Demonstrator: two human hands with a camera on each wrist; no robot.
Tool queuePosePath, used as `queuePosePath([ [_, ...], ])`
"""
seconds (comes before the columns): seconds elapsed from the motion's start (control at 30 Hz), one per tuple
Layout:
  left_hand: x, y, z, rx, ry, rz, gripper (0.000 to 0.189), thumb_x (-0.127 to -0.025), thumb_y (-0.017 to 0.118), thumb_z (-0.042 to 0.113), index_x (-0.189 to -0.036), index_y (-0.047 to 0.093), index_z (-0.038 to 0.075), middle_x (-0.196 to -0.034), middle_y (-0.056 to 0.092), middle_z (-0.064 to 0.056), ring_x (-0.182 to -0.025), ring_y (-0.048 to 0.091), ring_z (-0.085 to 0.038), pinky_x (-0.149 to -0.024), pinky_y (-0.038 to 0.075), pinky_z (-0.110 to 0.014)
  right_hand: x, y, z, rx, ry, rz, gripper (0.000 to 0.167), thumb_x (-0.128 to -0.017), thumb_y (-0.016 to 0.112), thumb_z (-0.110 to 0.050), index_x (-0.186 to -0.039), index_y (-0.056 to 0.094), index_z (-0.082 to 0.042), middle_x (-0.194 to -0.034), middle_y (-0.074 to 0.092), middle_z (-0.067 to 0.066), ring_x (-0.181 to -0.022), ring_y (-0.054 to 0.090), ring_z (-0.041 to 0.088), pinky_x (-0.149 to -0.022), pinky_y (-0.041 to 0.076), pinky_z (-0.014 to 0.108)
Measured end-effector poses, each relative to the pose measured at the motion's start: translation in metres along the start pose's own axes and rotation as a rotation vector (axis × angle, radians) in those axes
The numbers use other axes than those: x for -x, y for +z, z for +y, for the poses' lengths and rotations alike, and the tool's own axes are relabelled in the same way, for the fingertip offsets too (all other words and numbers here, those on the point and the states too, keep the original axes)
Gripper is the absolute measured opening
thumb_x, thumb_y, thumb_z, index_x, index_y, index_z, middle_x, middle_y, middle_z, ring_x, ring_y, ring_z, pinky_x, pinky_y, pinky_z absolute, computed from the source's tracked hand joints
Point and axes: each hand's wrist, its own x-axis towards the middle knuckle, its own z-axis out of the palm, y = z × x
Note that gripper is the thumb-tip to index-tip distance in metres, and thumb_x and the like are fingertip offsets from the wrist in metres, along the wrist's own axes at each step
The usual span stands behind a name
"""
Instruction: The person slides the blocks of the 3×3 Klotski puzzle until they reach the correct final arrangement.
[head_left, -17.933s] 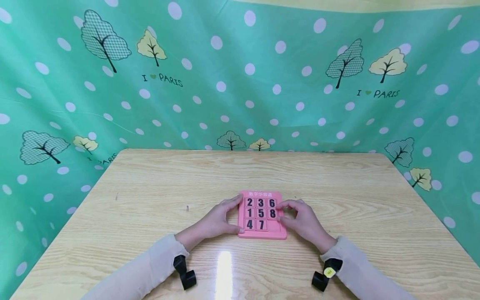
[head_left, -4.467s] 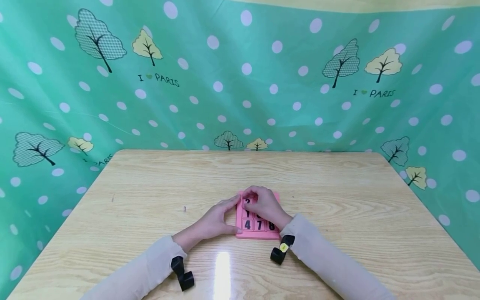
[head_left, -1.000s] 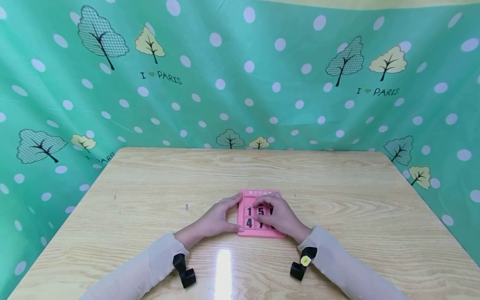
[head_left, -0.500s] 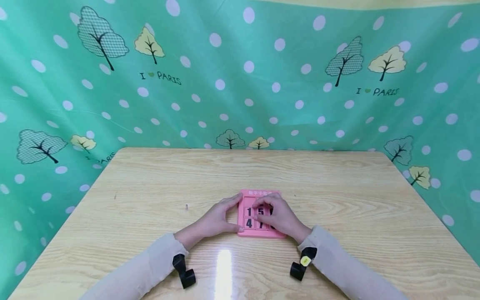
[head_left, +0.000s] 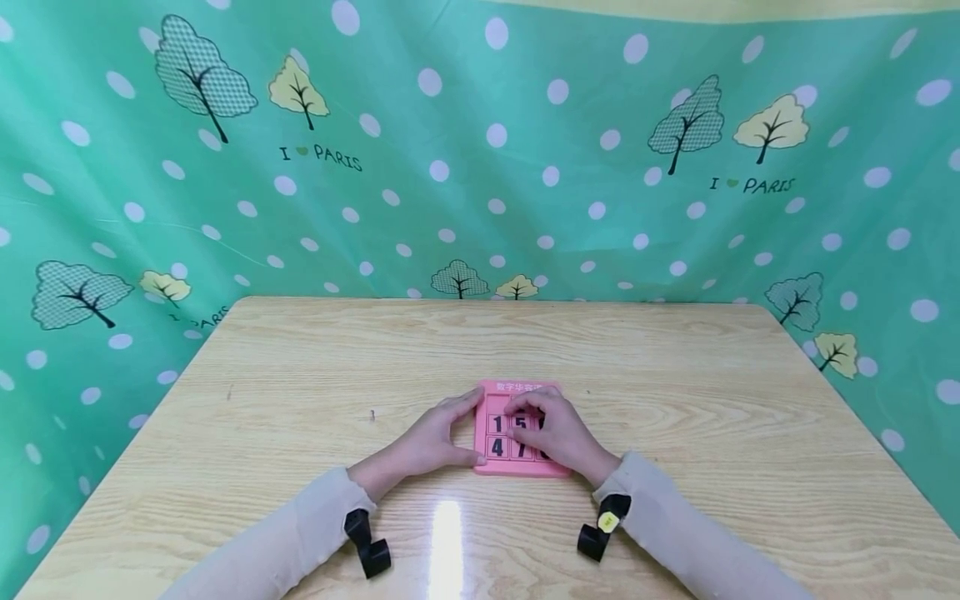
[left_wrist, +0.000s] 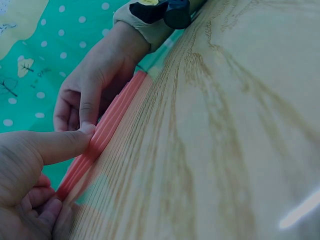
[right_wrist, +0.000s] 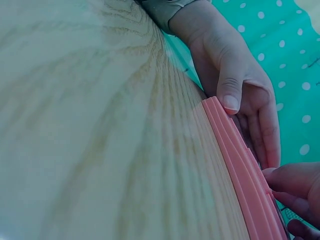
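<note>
A pink number slide puzzle [head_left: 525,471] lies flat on the wooden table. Its upper-left slot is bare, the 1 tile [head_left: 497,424] sits below that, and the 4 tile [head_left: 497,447] is at lower left. My left hand [head_left: 431,437] holds the frame's left side, index finger at the top corner and thumb at the bottom one. Across the right half lies my right hand [head_left: 562,429], with thumb and index fingertips over the 5 tile [head_left: 521,423]. It covers the upper-right tiles and part of the 7 tile [head_left: 522,451]. Both wrist views see the puzzle edge-on.
The light wood table [head_left: 300,375] stretches out around the puzzle. A green dotted cloth [head_left: 480,150] hangs behind it and along both sides. Bright glare [head_left: 447,550] marks the tabletop near the front. Each wrist wears a black camera [head_left: 367,546].
The 8 tile has gone from the middle row to the bottom row. Since 4.5 seconds ago, the 2 tile has left the upper-left slot and my right hand has shifted right. The last second is still.
</note>
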Motion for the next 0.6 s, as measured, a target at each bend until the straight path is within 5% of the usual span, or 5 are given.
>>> queuePosePath([
  [0.6,0.0005,-0.0002,0.0019,0.021,-0.013,-0.006,0.092,-0.073,0.08,0.023,-0.147,0.029,0.006,-0.154,0.026,-0.006,-0.141,0.023,-0.028,-0.114,0.02,-0.048,-0.0045,0.0022,-0.0003,0.015,0.018,0.032,0.022,-0.077,0.075,-0.008,-0.096,0.069,-0.018,-0.098,0.06,-0.006,-0.095,0.045,0.015,-0.083,0.043,0.033],
])
